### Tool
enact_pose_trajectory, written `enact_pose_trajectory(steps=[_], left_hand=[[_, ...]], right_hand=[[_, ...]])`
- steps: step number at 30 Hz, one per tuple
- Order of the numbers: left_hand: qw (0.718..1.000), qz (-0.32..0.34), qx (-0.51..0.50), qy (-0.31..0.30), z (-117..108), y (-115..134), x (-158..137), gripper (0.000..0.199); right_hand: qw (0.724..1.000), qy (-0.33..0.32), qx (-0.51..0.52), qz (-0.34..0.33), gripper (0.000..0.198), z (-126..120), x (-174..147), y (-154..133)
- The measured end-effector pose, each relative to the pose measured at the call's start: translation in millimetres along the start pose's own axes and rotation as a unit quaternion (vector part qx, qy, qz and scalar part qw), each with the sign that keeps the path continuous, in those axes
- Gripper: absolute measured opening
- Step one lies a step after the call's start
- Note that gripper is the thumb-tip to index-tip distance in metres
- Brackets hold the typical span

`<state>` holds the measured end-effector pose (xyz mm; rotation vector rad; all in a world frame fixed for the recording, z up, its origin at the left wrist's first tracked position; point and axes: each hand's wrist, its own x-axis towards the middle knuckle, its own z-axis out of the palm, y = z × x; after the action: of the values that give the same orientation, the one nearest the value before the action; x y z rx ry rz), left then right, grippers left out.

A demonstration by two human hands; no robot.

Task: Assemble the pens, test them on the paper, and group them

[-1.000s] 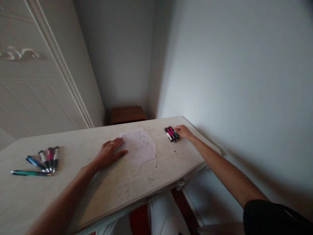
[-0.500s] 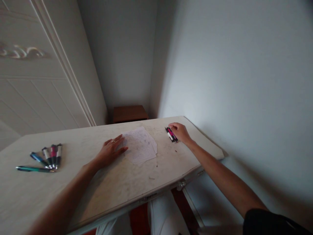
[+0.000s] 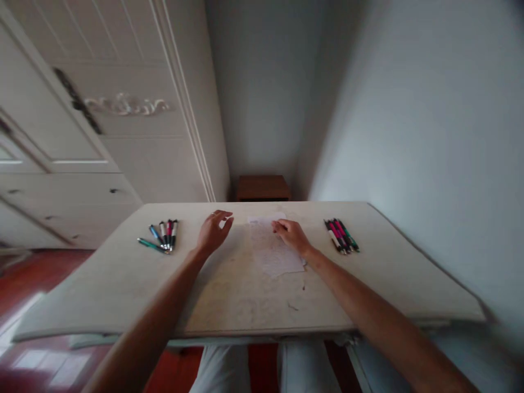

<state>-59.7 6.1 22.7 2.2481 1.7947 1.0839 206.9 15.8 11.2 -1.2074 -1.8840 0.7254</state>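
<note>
Sheets of thin paper with faint writing lie in the middle of the table, slightly overlapping. Left of the paper, my left hand hovers with fingers apart and holds no visible object; it wears a ring. My right hand is over the paper, its fingers curled together; whether anything is between them is hidden. To its right lies a row of several pens, side by side, in white, magenta, black and green. Farther left, a second group of pens fans out, with a green pen at its side.
The pale table meets the wall along its right side. Behind its far edge stands a low brown wooden piece. A white wardrobe rises at the left. Small dark specks lie near the paper.
My right hand has left the right-hand pens and moved left over the paper. My left hand has lifted off the paper's left edge. The camera view has turned left.
</note>
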Motion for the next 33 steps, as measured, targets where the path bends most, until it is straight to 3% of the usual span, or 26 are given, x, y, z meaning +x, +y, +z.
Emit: enact_pose_trajectory(steps=[2,5,9,12,17,24,27,30,33], left_hand=[[0.994,-0.059,0.088,0.028,-13,-5,1,0.033],[0.963,-0.152,0.22,0.04,-33,-15,0,0.034],[0.919,-0.244,0.309,0.033,-55,-29,-5,0.041],[0.899,-0.29,0.327,0.025,-65,-40,-8,0.039],[0.89,-0.348,0.295,-0.014,-68,-53,-9,0.034],[0.898,-0.35,0.268,0.014,-68,-57,-9,0.026],[0.915,-0.344,0.182,0.106,-69,-58,-5,0.028],[0.929,-0.309,-0.033,0.2,-65,-53,2,0.035],[0.897,-0.277,-0.29,0.183,-52,-36,7,0.04]], right_hand=[[1.0,0.005,0.02,-0.004,0.05,1,-1,6],[0.999,-0.011,0.049,0.005,0.051,0,-6,9],[0.998,-0.025,0.063,0.004,0.051,-1,-10,7],[0.999,-0.022,0.05,-0.003,0.051,-2,-11,2],[0.999,-0.021,0.025,-0.023,0.051,-4,-14,-3],[0.999,-0.02,0.016,-0.023,0.049,-4,-18,-2],[0.999,-0.018,0.014,-0.028,0.049,-4,-19,-2],[0.999,-0.018,0.014,-0.031,0.05,-5,-19,-4],[0.999,-0.023,0.021,-0.033,0.05,-4,-20,-8]])
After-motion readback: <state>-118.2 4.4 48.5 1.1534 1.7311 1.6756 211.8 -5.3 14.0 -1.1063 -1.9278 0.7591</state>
